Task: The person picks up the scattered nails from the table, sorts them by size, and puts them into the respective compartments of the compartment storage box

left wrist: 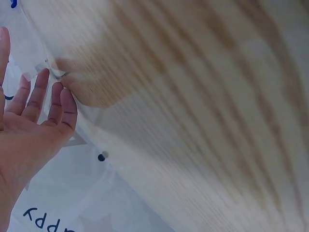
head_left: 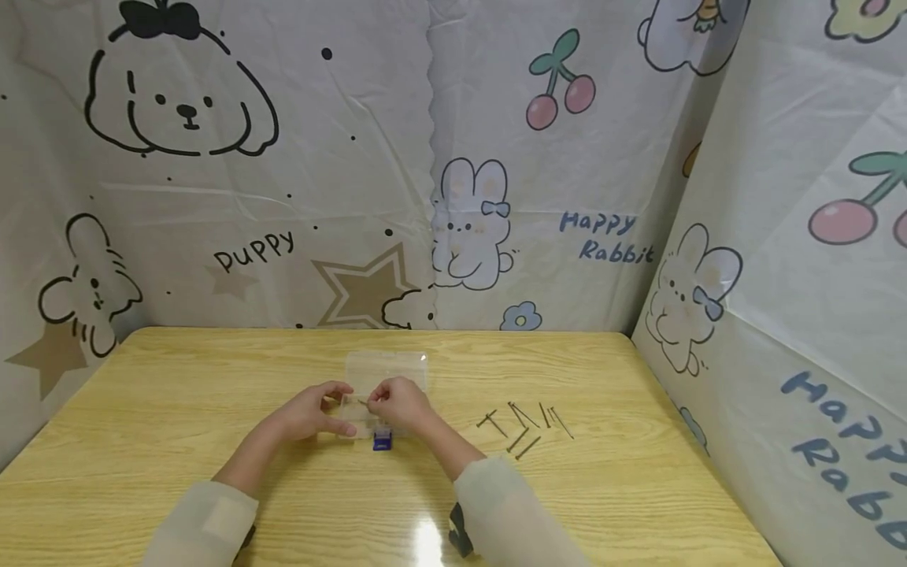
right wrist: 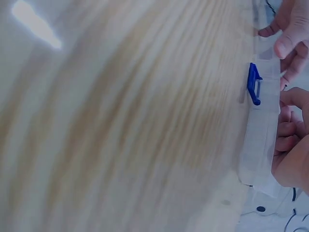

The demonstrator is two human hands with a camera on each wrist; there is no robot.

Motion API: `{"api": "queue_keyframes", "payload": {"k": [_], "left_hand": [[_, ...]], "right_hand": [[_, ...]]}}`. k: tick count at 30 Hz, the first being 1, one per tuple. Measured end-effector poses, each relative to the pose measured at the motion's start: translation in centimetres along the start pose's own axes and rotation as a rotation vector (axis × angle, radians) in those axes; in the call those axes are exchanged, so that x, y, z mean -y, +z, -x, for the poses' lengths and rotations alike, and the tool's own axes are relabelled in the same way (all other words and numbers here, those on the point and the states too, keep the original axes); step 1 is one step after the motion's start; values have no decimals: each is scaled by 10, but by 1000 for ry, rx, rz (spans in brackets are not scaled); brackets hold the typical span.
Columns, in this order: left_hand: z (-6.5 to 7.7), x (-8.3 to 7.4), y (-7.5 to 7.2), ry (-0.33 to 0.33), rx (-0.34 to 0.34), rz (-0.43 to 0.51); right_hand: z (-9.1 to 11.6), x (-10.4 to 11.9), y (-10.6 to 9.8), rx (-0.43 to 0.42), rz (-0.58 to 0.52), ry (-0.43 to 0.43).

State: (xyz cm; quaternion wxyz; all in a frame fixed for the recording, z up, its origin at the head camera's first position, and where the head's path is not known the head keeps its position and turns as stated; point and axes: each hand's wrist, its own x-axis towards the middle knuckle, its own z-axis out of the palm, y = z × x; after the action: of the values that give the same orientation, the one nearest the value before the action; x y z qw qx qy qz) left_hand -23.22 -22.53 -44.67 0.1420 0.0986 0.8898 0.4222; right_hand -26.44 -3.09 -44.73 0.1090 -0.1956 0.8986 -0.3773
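A small clear plastic box [head_left: 363, 431] with a blue latch [head_left: 383, 439] at its front lies on the table, its clear lid [head_left: 387, 367] raised at the back. My left hand [head_left: 312, 410] holds the box's left end, thumb toward the front and fingers toward the back. Over the open box, my right hand [head_left: 400, 403] pinches a thin metal screw [head_left: 363, 402] between thumb and forefinger; its tip points left. In the right wrist view, the box's front wall [right wrist: 260, 145] hides part of the right hand [right wrist: 292, 145].
Several long screws [head_left: 523, 439] lie scattered on the wooden table [head_left: 623, 488] to the right of the box. A printed cloth [head_left: 354, 181] hangs along the table's back edge, and another stretch runs down the right side.
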Motion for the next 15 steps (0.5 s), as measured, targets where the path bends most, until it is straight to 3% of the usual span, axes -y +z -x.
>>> {"api": "queue_keyframes", "payload": {"k": [15], "left_hand": [[-2,0,-1,-9,6,9]], "right_hand": [[0,-1,0,4,-48,15]]}}
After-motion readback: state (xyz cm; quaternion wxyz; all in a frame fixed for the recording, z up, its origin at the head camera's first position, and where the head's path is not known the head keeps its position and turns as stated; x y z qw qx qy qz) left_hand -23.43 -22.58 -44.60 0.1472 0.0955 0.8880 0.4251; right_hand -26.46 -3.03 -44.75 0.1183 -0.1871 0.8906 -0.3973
